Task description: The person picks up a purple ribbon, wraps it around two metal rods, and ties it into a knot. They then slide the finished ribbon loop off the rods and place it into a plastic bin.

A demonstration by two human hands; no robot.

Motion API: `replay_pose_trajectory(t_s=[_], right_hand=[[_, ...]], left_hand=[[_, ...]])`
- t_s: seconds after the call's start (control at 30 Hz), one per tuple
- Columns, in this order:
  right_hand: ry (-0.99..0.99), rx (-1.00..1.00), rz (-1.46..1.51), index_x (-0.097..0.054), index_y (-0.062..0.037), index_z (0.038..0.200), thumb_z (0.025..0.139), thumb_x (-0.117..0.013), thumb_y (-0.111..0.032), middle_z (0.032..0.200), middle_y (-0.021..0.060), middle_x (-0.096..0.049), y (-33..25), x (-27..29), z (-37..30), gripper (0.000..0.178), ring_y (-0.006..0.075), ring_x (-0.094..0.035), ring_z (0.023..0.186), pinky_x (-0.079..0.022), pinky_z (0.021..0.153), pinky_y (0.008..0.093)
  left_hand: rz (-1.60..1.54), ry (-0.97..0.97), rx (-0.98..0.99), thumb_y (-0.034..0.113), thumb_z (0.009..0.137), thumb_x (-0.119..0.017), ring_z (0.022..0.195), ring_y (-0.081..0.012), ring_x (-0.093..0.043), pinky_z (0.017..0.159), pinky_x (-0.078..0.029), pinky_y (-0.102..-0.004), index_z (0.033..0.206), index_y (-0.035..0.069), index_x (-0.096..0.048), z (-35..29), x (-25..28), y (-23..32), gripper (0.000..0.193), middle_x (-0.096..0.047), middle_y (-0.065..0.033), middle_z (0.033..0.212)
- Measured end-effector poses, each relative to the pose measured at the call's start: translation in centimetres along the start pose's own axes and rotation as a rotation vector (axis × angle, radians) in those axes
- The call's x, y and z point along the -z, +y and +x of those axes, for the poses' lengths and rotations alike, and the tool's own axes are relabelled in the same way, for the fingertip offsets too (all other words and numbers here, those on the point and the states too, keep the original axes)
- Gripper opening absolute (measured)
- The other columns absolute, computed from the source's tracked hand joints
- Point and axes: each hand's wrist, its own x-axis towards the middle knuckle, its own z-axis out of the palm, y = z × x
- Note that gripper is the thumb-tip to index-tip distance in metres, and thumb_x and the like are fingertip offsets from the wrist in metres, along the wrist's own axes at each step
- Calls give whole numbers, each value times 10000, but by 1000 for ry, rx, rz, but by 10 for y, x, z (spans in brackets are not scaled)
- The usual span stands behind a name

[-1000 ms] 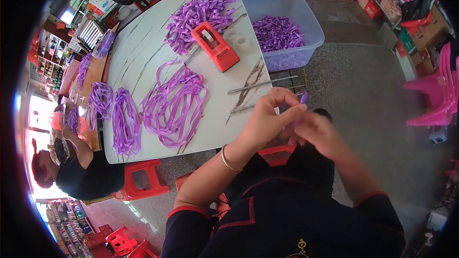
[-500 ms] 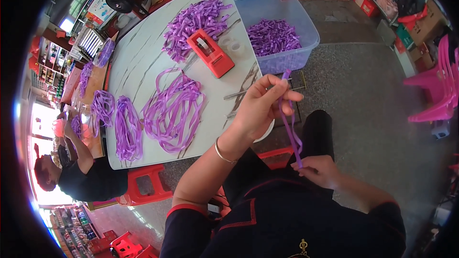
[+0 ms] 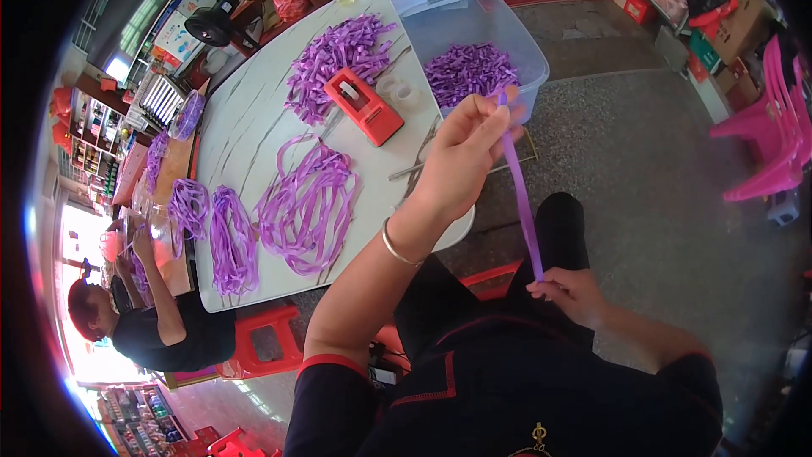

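Note:
A purple ribbon (image 3: 523, 195) stretches nearly straight between my two hands, beyond the table's right side. My left hand (image 3: 470, 145), raised higher, pinches its upper end between thumb and fingers. Lower down, close to my knee, my right hand (image 3: 568, 294) grips the other end at the fingertips. Left of my hands, a loose tangle of long purple ribbons (image 3: 311, 211) lies on the white marbled table (image 3: 254, 110). Farther back a red tape dispenser (image 3: 364, 107) rests against a heap of short folded purple ribbon pieces (image 3: 338, 55).
Clear tape rolls (image 3: 407, 96) sit beside the dispenser. A translucent plastic bin (image 3: 529, 51) holding purple pieces stands past the table's right edge. More ribbon bundles (image 3: 230, 245) lie at left, near a seated person (image 3: 165, 330). Pink chairs (image 3: 774, 127) are at far right.
My left hand has moved up and away, and the ribbon, slack and looped before, is now drawn taut. My right hand has stayed nearly in place. The view has shifted slightly.

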Motion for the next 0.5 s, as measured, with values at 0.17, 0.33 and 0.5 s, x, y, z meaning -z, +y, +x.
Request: replay_pose_trajectory(t_s=[0.17,0.33,0.5], right_hand=[[142,152,-297,-622,-40,904,849,-542,-127,823,119,-641,31,13,13,131,251,-633,757,-502,678,315],[388,327,-672,-623,-55,912,820,-576,-117,827,130,-637,41,58,33,121,291,-619,763,-497,679,357],[611,452,-795,-593,-73,1058,799,-610,-87,864,109,-651,-8,101,44,260,244,-637,756,-501,674,326]], left_hand=[[-297,-203,218,148,940,-417,810,-196,-647,667,-530,-273,886,78,-446,-35,0,30,94,-580,-192,1072],[-156,-245,366,110,926,-435,612,-158,-646,455,-475,-174,887,44,-447,-68,24,40,77,-587,-279,995],[178,-285,482,121,907,-482,573,-115,-622,423,-411,-155,831,24,-449,-90,50,44,127,-613,-252,944]])
